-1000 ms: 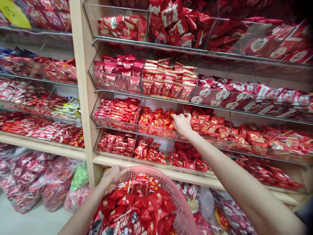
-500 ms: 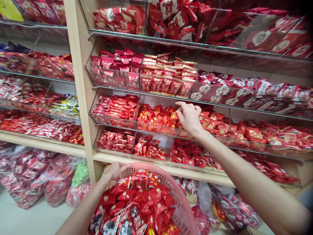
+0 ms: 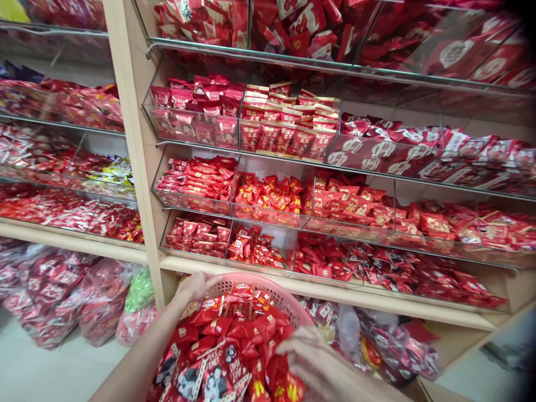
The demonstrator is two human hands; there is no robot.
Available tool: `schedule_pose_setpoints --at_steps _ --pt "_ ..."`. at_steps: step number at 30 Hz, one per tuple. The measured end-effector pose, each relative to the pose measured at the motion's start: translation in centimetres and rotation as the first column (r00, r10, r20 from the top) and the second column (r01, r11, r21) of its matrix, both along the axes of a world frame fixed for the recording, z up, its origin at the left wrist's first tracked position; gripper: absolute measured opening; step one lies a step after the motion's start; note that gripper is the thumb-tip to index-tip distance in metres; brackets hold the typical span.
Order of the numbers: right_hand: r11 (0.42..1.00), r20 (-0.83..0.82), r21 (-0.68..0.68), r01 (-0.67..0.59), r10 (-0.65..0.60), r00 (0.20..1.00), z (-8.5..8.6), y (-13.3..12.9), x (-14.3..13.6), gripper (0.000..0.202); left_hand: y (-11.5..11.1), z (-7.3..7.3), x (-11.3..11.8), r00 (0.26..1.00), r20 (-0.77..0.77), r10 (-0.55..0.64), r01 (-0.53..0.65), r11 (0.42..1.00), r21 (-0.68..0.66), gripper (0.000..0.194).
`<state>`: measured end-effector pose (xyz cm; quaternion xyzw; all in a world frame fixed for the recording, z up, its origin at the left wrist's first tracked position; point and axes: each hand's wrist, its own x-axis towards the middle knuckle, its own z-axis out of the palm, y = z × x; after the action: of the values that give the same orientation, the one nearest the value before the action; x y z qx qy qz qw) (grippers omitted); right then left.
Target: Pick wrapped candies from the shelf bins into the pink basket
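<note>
A pink plastic basket [image 3: 288, 301] with round holes is heaped with red candy packets [image 3: 234, 332], some printed with black-and-white cartoon figures. My left hand [image 3: 195, 287] grips its rim at the back left, the fingertips partly hidden behind the edge. Over the basket's right side is my right hand [image 3: 312, 354], smeared by motion, close to the red packets and covering part of the rim. Whether it holds anything does not show.
Clear-fronted shelf bins [image 3: 268, 195] in several tiers hold red packets. A pale wooden post [image 3: 134, 156] divides them from a second rack at left. Plastic bags of sweets [image 3: 50, 296] lie on the floor under the wooden ledge [image 3: 335, 290].
My right hand has come down from the bins on the second tier from the bottom to the right side of the basket. My left hand stays on the rim.
</note>
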<state>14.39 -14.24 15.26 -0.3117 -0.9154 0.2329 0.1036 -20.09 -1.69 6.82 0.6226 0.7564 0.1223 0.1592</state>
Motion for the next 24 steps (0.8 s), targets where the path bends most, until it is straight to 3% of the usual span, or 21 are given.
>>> schedule_pose_setpoints --at_steps 8,13,16,19,24 --pt "0.991 0.122 -0.107 -0.080 0.093 0.988 -3.6 0.6 -0.2 0.029 -0.1 0.1 0.2 1.000 -0.005 0.011 -0.011 1.000 0.006 0.067" --pt "0.993 0.168 -0.095 -0.076 0.091 0.982 -3.4 1.0 0.5 0.030 -0.2 0.3 0.2 1.000 -0.022 -0.011 0.011 1.000 0.001 0.075" --pt "1.000 0.109 0.017 -0.024 0.022 0.994 -0.9 2.1 0.4 0.029 -0.2 0.3 0.2 1.000 -0.024 0.001 -0.001 1.000 -0.001 0.074" --pt "0.974 -0.012 0.224 0.023 -0.021 1.000 3.4 4.7 -0.8 0.024 -0.2 0.1 0.1 1.000 -0.003 0.028 -0.028 1.000 0.007 0.071" --pt "0.791 -0.271 0.585 0.181 -0.019 0.962 11.1 12.1 -3.5 0.020 -0.1 -0.4 -0.1 1.000 0.011 0.017 -0.017 1.000 0.025 0.069"
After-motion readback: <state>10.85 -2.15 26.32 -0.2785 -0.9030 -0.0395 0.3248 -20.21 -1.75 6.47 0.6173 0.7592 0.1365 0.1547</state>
